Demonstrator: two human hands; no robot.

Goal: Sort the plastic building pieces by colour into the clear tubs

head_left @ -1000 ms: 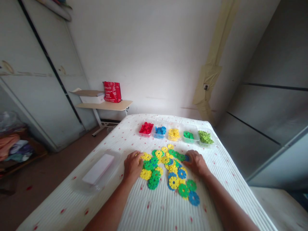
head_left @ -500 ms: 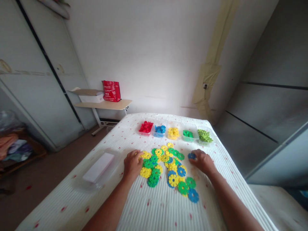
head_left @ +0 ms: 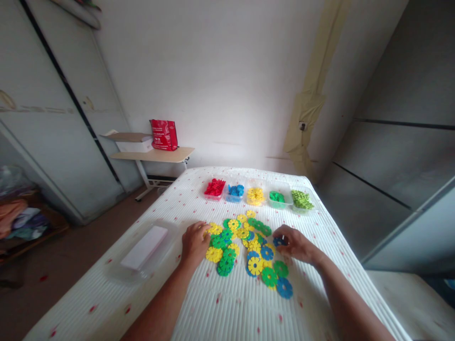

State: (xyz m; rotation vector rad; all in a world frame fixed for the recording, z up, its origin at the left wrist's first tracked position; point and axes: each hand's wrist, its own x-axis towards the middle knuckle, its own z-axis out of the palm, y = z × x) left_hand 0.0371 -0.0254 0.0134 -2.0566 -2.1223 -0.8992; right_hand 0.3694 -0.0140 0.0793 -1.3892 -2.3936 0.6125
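Observation:
Flat notched discs lie in a loose heap on the table, among them yellow discs (head_left: 213,254), green discs (head_left: 225,263) and blue discs (head_left: 284,288). My right hand (head_left: 295,244) grips a dark blue disc (head_left: 279,241) between thumb and fingers at the heap's right side. At its left edge rests my left hand (head_left: 195,242), fingers curled against the yellow pieces; the fingertips are partly hidden, so what they hold, if anything, does not show.
Along the far side stand clear tubs of red pieces (head_left: 215,187), blue pieces (head_left: 235,192), yellow pieces (head_left: 255,195), green pieces (head_left: 277,196) and light green pieces (head_left: 302,199). A clear tray with a pale block (head_left: 144,248) lies left. Behind is a side table with a red bag (head_left: 164,135).
My right hand has moved slightly left and nearer to me, bringing the blue disc to the heap's edge. My left hand has stayed in place.

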